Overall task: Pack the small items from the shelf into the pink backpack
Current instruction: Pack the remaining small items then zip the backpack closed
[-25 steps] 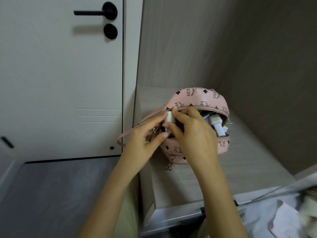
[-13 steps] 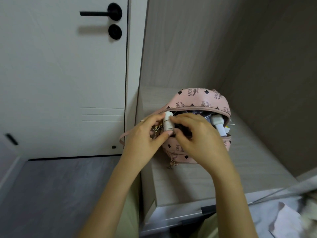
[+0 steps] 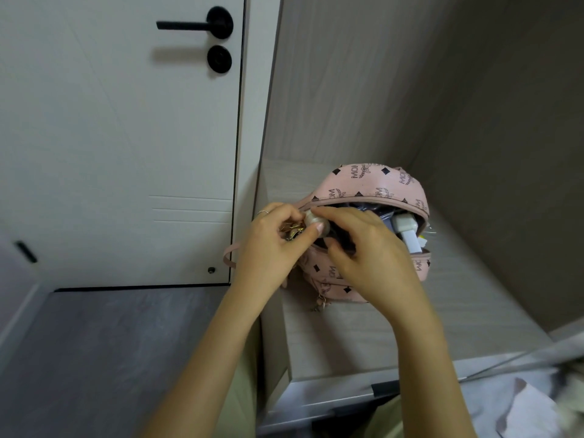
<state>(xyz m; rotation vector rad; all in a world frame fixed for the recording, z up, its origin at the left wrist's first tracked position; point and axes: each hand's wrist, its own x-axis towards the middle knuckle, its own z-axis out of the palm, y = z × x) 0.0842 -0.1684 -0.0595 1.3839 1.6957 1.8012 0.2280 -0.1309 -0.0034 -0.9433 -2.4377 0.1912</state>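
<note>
Pale cylindrical item (image 3: 316, 221), held upright at the zip opening half a second earlier, is now tipped into the left corner of the pink backpack (image 3: 376, 184), which lies on the shelf (image 3: 363, 336). Insertion is judged nearly complete. The item is pinched between the thumb of the left hand (image 3: 271, 248) and the curled fingertips of the right hand (image 3: 369, 254), both wrists bent over the opening.

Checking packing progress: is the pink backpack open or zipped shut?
Open: the pink backpack gapes along its top, with a white item showing inside.
</note>
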